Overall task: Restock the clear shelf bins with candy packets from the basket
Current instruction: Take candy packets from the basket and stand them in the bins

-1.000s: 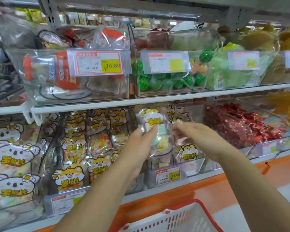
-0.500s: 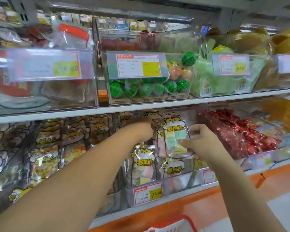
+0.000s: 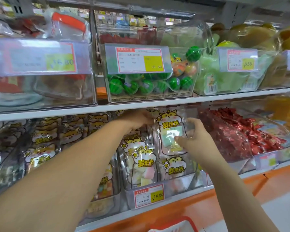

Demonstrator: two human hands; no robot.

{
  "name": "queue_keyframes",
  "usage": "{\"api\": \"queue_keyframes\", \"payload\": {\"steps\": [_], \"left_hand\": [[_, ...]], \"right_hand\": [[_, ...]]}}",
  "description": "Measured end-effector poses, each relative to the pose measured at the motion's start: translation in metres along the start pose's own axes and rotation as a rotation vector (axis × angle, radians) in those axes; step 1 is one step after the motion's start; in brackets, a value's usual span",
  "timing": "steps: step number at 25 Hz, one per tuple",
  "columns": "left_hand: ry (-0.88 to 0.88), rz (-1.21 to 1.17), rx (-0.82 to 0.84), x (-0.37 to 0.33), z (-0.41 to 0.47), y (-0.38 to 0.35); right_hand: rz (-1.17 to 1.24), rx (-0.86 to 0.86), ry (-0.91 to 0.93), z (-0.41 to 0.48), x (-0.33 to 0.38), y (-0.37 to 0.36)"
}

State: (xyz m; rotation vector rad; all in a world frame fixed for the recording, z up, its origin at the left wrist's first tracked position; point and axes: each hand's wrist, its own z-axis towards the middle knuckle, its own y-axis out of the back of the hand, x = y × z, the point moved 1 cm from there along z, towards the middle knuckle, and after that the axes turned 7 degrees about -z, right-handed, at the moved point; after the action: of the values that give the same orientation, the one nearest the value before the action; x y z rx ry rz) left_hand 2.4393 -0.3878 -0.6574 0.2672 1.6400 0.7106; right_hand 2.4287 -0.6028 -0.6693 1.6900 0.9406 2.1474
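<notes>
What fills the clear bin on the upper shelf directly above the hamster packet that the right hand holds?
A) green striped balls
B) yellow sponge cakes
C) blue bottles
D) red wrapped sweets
A: the green striped balls lie in the upper bin straight above the hamster packet, which the right hand pinches; the red sweets are on the lower shelf, to the packet's right.
</notes>
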Motion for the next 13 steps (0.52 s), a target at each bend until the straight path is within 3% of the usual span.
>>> {"api": "queue_keyframes", "payload": {"steps": [7,10,13], "left_hand": [[-0.012,-0.295,-0.25,0.017,0.011,-0.009],[-0.003,-0.501,-0.165,0.01,0.005,-0.01],[-0.003,-0.543,-0.086,0.008,0.0,-0.008]], "right_hand": [[0.054,-0.015,0.069,0.006,0.0,-0.03],[0.081,-0.035,0.083,0.01,-0.003,-0.032],[0.116,-0.023,0.075,0.009,-0.004,-0.033]]}}
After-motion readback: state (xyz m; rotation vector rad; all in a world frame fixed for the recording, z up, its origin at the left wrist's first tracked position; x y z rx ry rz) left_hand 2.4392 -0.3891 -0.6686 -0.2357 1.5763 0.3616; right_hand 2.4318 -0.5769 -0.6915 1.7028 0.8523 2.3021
